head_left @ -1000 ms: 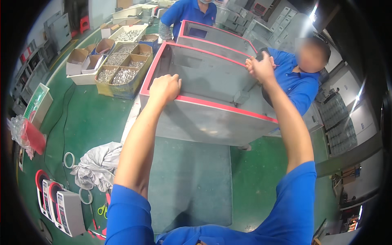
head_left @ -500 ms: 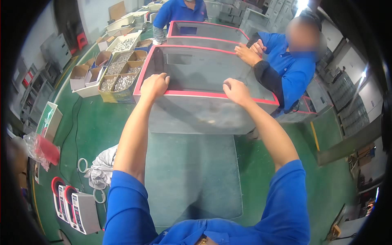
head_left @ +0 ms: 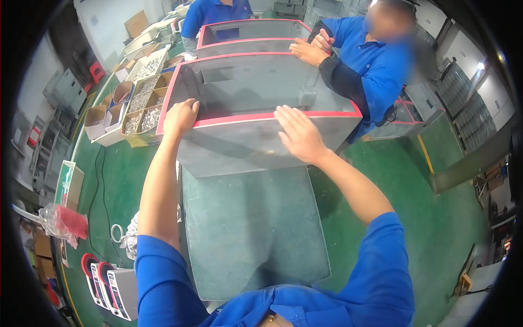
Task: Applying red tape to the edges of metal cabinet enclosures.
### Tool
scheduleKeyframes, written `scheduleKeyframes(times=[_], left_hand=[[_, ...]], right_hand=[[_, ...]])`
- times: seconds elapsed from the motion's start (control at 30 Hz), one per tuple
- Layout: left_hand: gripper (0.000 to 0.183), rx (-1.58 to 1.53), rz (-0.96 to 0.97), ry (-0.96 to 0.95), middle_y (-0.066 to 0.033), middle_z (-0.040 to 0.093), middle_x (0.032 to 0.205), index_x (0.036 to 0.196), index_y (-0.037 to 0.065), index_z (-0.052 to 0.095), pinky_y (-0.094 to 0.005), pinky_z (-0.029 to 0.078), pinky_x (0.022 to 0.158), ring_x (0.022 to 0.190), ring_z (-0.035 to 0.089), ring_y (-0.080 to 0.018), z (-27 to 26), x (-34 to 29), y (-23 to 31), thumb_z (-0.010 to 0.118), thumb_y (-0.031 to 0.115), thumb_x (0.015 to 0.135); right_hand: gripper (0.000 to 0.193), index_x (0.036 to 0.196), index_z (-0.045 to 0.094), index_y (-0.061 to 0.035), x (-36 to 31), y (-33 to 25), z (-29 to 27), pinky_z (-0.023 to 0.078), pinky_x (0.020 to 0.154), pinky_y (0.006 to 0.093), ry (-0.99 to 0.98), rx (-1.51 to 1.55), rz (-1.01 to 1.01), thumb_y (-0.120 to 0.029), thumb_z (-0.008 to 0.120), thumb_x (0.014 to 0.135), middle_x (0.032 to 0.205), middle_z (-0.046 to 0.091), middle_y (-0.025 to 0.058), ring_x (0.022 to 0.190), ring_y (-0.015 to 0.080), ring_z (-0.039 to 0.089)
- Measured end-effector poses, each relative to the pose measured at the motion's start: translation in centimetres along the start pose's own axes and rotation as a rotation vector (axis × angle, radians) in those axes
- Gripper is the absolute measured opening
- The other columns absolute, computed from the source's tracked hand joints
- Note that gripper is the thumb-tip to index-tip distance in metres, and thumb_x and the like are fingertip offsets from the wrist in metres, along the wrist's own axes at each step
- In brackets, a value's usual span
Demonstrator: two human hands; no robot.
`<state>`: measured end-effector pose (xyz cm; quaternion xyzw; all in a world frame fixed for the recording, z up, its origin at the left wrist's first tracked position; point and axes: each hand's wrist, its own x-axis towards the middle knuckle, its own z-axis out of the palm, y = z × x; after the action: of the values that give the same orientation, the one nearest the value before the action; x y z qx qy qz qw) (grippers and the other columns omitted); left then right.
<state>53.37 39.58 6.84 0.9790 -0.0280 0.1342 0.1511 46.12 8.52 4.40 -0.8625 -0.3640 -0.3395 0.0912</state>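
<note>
1. Head view, at 9 o'clock: cardboard trays of small metal parts (head_left: 143,103) sit near the big grey metal cabinet (head_left: 256,103); risk of knocking them if the shell swings left.
2. At 11 o'clock: left hand (head_left: 181,116), fingers curled over the red-edged rim (head_left: 229,119), pinching the near wall; could slip on thin sheet edge, or cut skin.
3. At 12 o'clock: cabinet open-topped, standing on the green floor (head_left: 109,180) just beyond a grey panel (head_left: 250,229).
4. At 1 o'clock: right hand (head_left: 298,133) spread flat, pressing the rim, not clasping; poor hold if the box tips.
5. At 2 o'clock: co-worker's hands (head_left: 310,49) on the far wall; uneven pushing may twist it.
</note>
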Motion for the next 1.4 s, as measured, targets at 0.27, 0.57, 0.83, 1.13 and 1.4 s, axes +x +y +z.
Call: scheduleKeyframes(times=[0.27,0.57,0.83,1.13,1.4], left_hand=[[0.036,0.001,-0.033,-0.016,-0.0176,0.060,0.095,0.101,0.011,0.060,-0.0434,0.043,0.082,0.092,0.056,-0.0344,-0.6,-0.1,0.0,0.039,0.035,0.084],[0.033,-0.007,-0.014,0.023,-0.0180,0.061,0.086,0.088,0.008,0.062,-0.0445,0.044,0.077,0.085,0.057,-0.0357,-0.5,-0.3,0.5,0.041,0.034,0.084],[0.033,-0.004,-0.021,0.042,-0.0185,0.061,0.083,0.086,0.007,0.062,-0.0443,0.044,0.076,0.084,0.057,-0.0358,-0.7,-0.6,0.3,0.042,0.034,0.084],[0.035,-0.003,0.004,0.029,-0.0190,0.061,0.087,0.091,0.006,0.061,-0.0445,0.044,0.077,0.086,0.057,-0.0350,-0.8,-0.5,0.4,0.041,0.033,0.084],[0.035,0.005,0.002,0.033,-0.0191,0.061,0.086,0.090,0.006,0.061,-0.0451,0.044,0.076,0.085,0.057,-0.0356,-0.7,-0.4,0.7,0.040,0.033,0.085]], right_hand=[[0.045,0.118,0.044,0.0010,-6.6,6.3,-3.7,0.031,0.099,0.0398,0.007,-0.235,0.238,-0.010,0.054,0.075,0.122,0.046,0.0161,0.116,0.0292,0.042],[0.049,0.121,0.040,0.0025,-10.9,10.0,-5.2,0.029,0.100,0.0406,0.027,-0.331,0.437,-0.008,0.051,0.075,0.126,0.042,0.0189,0.118,0.0302,0.039],[0.051,0.121,0.040,0.0042,-10.3,9.4,-4.5,0.030,0.100,0.0410,0.062,-0.383,0.456,-0.007,0.052,0.072,0.125,0.043,0.0205,0.117,0.0324,0.040],[0.056,0.120,0.040,0.0056,-10.1,9.2,-4.7,0.029,0.100,0.0419,0.023,-0.426,0.446,-0.007,0.052,0.067,0.123,0.043,0.0226,0.117,0.0333,0.040],[0.059,0.121,0.039,0.0071,-10.0,8.9,-5.0,0.028,0.101,0.0421,0.001,-0.482,0.421,-0.007,0.052,0.065,0.123,0.043,0.0232,0.117,0.0332,0.039]])
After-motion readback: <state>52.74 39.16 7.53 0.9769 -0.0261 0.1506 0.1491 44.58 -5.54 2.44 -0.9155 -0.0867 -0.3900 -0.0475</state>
